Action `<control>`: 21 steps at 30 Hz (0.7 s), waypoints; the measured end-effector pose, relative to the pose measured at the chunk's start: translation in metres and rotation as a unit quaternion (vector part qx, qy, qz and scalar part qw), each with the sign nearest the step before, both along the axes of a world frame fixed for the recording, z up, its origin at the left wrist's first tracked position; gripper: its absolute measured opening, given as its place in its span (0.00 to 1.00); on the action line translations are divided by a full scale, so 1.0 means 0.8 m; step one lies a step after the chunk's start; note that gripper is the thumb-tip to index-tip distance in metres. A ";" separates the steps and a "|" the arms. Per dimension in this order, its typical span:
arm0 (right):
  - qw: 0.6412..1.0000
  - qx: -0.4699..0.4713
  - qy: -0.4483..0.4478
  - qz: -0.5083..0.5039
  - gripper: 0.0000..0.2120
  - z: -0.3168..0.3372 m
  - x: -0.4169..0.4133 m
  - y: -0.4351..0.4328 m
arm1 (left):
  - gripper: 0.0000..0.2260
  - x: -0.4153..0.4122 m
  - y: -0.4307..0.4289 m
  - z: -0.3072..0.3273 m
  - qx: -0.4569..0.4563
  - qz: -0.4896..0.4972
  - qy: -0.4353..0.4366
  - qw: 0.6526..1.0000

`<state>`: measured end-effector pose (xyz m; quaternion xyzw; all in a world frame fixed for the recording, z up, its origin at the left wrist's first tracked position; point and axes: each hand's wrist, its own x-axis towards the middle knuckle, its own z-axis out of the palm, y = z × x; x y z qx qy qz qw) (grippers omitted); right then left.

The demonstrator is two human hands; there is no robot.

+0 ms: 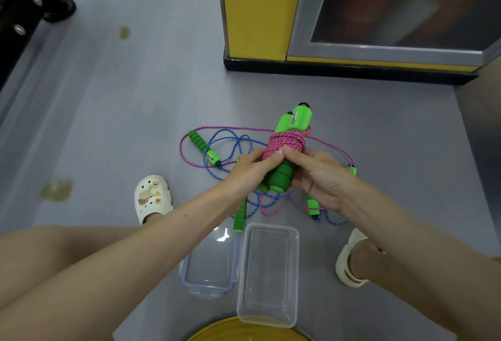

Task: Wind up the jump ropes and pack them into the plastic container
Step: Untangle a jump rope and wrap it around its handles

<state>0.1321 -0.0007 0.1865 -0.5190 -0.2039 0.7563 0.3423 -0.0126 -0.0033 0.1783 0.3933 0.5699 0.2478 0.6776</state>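
Observation:
A pink jump rope (287, 142) is wound in a thick coil around its green handles (294, 120), held above the floor. My left hand (250, 171) grips the coil from the left. My right hand (315, 175) grips the green foam handle end (279, 179) and pinches the rope from the right. Loose pink rope (187, 157) still trails on the floor. A blue jump rope (230, 140) lies tangled beneath, with one green handle (204, 150) at the left and others (240, 217) (312, 206) near my hands. The clear plastic container (268, 275) stands open below.
The container's clear lid (210, 265) lies left of it on the grey floor. My feet in white clogs (152, 195) (349, 259) flank the ropes. A yellow cabinet (257, 13) with a glass door stands ahead, a black frame (29, 7) at far left.

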 end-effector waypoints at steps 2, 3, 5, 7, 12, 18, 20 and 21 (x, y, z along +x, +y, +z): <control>1.000 0.001 -0.007 0.001 0.12 0.000 -0.002 -0.001 | 0.17 -0.002 0.002 -0.002 0.011 -0.015 0.007 1.000; 1.000 -0.001 -0.008 0.001 0.12 0.000 -0.002 -0.001 | 0.17 -0.003 0.002 -0.002 0.017 -0.022 0.011 1.000; 1.000 -0.007 -0.006 -0.002 0.14 -0.001 -0.002 -0.001 | 0.17 -0.004 0.003 0.000 0.024 -0.039 0.021 0.999; 0.999 -0.025 0.012 -0.024 0.15 0.000 -0.002 0.000 | 0.16 -0.006 0.005 0.002 0.028 -0.061 0.028 0.997; 0.997 -0.053 -0.003 -0.061 0.11 -0.001 0.000 0.002 | 0.15 -0.006 0.006 0.000 0.156 -0.112 0.164 0.968; 0.997 -0.052 -0.032 -0.035 0.11 -0.004 -0.002 -0.001 | 0.06 -0.005 0.000 -0.002 0.393 -0.129 0.368 0.832; 0.998 -0.038 -0.043 -0.017 0.11 -0.005 -0.002 -0.004 | 0.06 -0.006 -0.001 -0.001 0.400 -0.151 0.401 0.810; 0.998 -0.034 -0.042 -0.012 0.11 -0.006 -0.003 -0.005 | 0.06 -0.005 -0.002 -0.001 0.408 -0.150 0.407 0.803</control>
